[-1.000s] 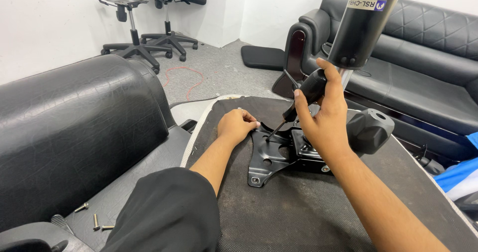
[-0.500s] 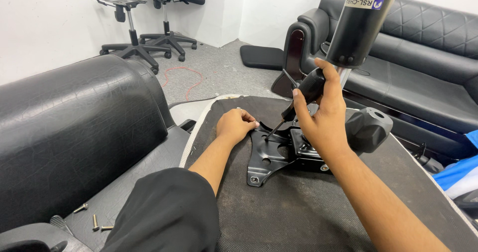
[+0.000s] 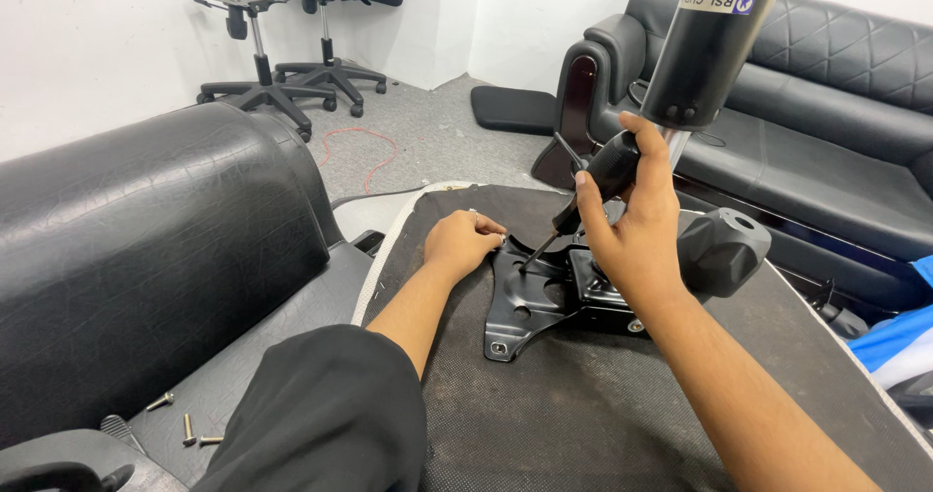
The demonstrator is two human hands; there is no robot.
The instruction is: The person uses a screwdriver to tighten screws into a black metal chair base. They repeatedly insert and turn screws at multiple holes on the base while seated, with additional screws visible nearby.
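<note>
**Screwdriver meets chair plate on upturned seat**

A person's right hand (image 3: 637, 225) is wrapped tight around the black handle of a screwdriver (image 3: 583, 195), its grip fully closed on the tool; the shaft slants down and to the left, its tip resting on the black metal mounting plate (image 3: 530, 302) near that plate's upper left corner; the left hand (image 3: 462, 242) lies just left of the plate with fingers curled in, fingertips at the plate's edge (whether they pinch a screw there cannot be told, nor how far that grip is open); the plate itself sits flat on the dark fabric underside of a chair seat (image 3: 603, 414), which serves as the work surface; rising from the plate's right part is a black gas-lift cylinder (image 3: 705, 45), tilted away toward the top of the view, and just right of the plate juts a rounded black knob (image 3: 724, 249); well to the left of the plate lies a black leather backrest (image 3: 146, 259), and below it, near the lower left, a few loose screws (image 3: 185, 424) rest on grey padding; beyond the plate stands a black sofa (image 3: 826, 113); far behind, by the white wall, stand chair bases (image 3: 262, 74) on castors.
</note>
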